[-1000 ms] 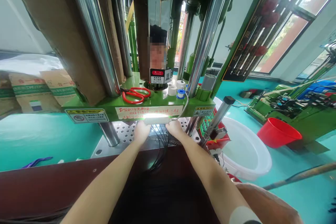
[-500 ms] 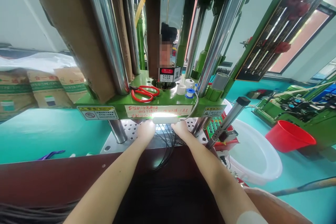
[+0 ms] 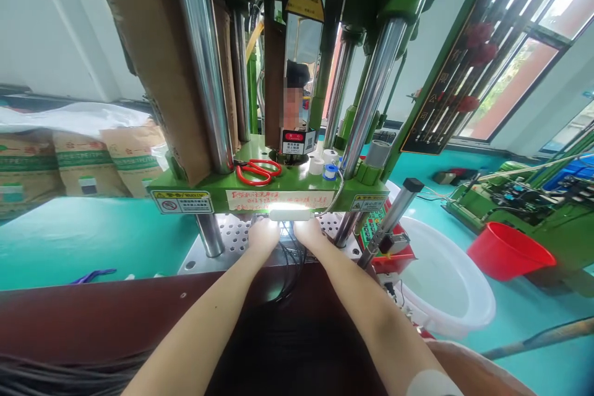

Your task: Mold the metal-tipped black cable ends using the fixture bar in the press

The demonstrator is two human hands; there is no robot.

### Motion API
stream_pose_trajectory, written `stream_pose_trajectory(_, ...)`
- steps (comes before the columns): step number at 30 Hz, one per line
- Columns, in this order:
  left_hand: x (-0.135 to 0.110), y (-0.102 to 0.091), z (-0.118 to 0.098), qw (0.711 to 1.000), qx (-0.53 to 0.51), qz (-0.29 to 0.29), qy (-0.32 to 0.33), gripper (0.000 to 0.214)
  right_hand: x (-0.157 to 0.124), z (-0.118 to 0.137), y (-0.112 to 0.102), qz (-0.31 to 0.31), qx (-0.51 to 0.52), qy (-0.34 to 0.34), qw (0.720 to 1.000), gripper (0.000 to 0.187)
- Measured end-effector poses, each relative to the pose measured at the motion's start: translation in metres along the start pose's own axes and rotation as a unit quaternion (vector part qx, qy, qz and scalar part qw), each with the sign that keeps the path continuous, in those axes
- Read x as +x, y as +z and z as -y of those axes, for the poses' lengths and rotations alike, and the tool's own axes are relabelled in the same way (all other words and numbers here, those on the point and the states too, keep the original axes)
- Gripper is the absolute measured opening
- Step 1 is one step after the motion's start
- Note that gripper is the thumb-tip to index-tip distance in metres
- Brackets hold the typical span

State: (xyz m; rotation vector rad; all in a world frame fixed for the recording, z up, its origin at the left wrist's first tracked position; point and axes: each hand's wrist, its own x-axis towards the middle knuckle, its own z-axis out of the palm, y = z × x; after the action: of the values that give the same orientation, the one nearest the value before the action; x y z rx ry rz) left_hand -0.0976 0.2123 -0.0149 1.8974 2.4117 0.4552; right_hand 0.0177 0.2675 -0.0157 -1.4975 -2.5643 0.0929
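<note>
Under the green press, my left hand [image 3: 263, 236] reaches in beside the left edge of a bundle of black cables [image 3: 291, 260]. My right hand [image 3: 308, 235] is at the bundle's right side. A lit white lamp bar [image 3: 290, 215] hangs just above both hands, and its glare washes out the fingers. Whether either hand grips something there cannot be seen. The cables run from between the hands toward me and droop over the dark red table edge [image 3: 185, 295]. Beneath the hands lies a perforated metal plate [image 3: 232, 241].
Red-handled scissors [image 3: 258, 172] and a blue-and-white tape spool [image 3: 330, 172] lie on the green press platform [image 3: 218, 184]. Steel columns [image 3: 210, 236] flank the hands. At right are a red control box [image 3: 394, 260], a white tub [image 3: 485, 297] and a red bucket [image 3: 510, 252].
My hands have come closer together around the cables, the right one shifting left and the left one slightly right. The head view has tilted up a little.
</note>
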Motion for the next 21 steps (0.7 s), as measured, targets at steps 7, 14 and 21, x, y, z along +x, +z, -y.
stream_pose_trajectory(7, 0.005, 0.009, 0.005, 0.999, 0.006, -0.023, 0.025, 0.034, 0.007, -0.004, 0.008, -0.012, -0.014, -0.011, 1.000, 0.030)
stream_pose_trajectory(14, -0.005, 0.008, -0.016, 0.997, 0.006, -0.061, 0.052, 0.031, 0.005, 0.003, -0.002, -0.020, 0.008, -0.025, 0.999, 0.027)
stream_pose_trajectory(21, 0.000, 0.016, -0.014, 0.996, 0.002, -0.060, 0.069, 0.029, 0.021, 0.014, 0.011, -0.026, 0.022, -0.049, 0.998, 0.023)
